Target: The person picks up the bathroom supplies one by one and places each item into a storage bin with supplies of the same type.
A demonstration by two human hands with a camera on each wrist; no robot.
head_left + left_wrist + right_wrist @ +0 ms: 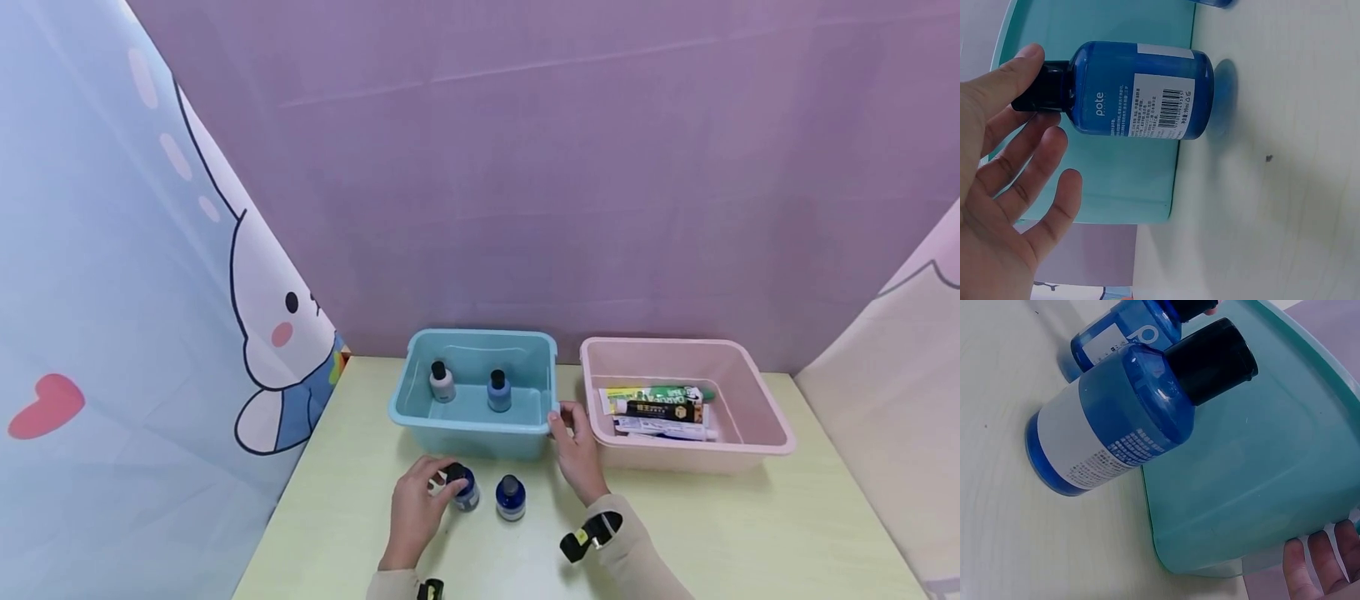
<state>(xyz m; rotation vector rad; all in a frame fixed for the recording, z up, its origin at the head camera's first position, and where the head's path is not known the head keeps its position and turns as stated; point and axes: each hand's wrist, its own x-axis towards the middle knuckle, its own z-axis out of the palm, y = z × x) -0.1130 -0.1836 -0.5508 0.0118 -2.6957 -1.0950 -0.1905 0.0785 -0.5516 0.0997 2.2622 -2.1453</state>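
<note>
My left hand (418, 504) pinches the black cap of a blue bottle (1141, 90) between thumb and fingers. That bottle is upright, its base close over the table, with a white barcode label facing the left wrist camera. To its right a second blue bottle (511, 498) with a black cap stands on the table. My right hand (577, 450) grips the front right corner of the teal bin (472, 442), thumb at the rim. Inside the bin stand a pale bottle (442, 383) and a blue bottle (498, 392), both black-capped.
Right of the teal bin sits a pink bin (690, 457) holding several toothpaste-like tubes and boxes (660, 411). Both bins stand toward the back of the pale table (750, 533), before a purple curtain (562, 183). A printed cloth (135, 292) hangs at the left.
</note>
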